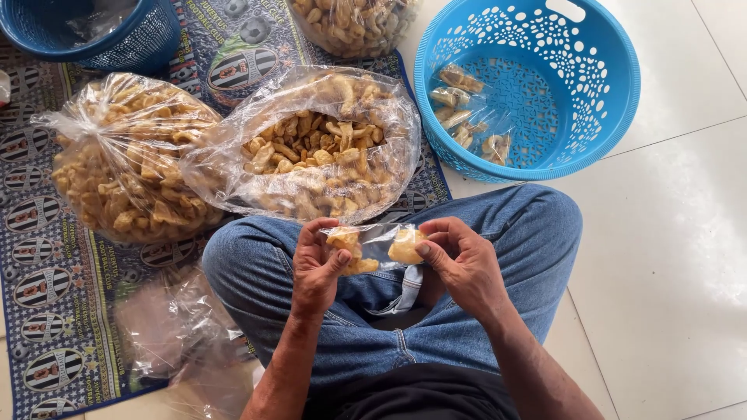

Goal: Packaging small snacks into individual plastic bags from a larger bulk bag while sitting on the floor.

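Hands above crossed legs, left hand (317, 260) and right hand (459, 257) pinching small snack bag (373, 247)

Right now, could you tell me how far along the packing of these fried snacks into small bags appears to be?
Done: a few filled small packets lie in the light blue basket. In hand: the left hand and right hand hold a small clear bag with some snacks in it, over the lap. Left: the open big bag and a tied one look largely full, so most appears unpacked.
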